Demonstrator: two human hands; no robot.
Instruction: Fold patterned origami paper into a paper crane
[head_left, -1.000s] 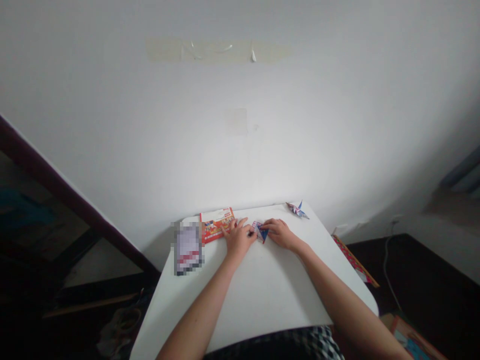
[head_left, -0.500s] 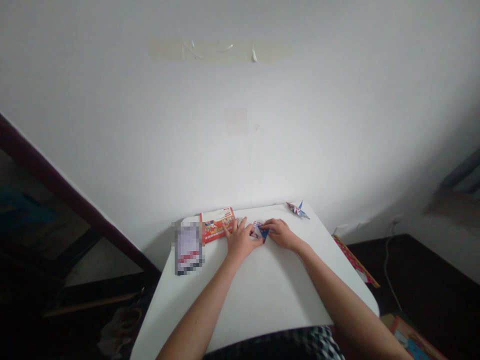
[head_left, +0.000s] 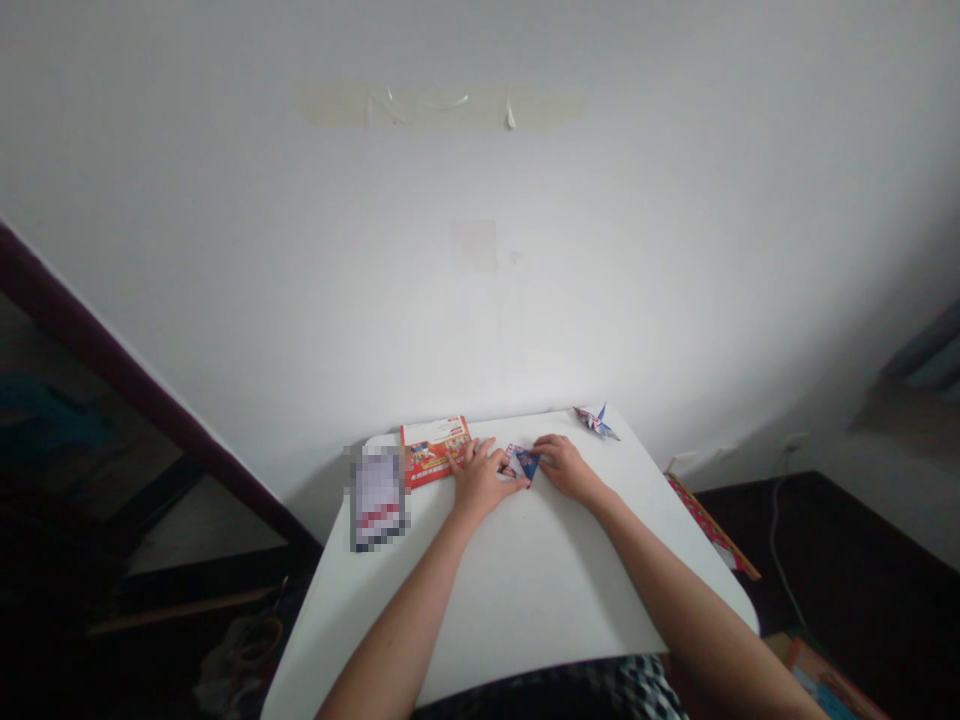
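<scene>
A small piece of folded origami paper (head_left: 529, 466), blue with a red and white patterned part, lies on the white table between my hands. My left hand (head_left: 478, 487) is spread out, its thumb reaching the paper's lower edge and its index finger near the left side. The other left fingers rest at the edge of a red printed packet (head_left: 431, 462). My right hand (head_left: 564, 467) has its fingers bent together at the paper's upper right edge, with the fingertips partly hidden. A folded paper crane (head_left: 597, 421) sits at the table's back right corner.
A pixelated, phone-like rectangle (head_left: 378, 498) lies at the left of the white table (head_left: 540, 590). The table's back edge meets the wall (head_left: 525, 340). A dark red-framed panel (head_left: 150, 390) leans at left. A cable (head_left: 776, 540) hangs at right.
My right fingers have drawn back slightly to the right, showing more of the blue paper. My left hand has stayed almost in place.
</scene>
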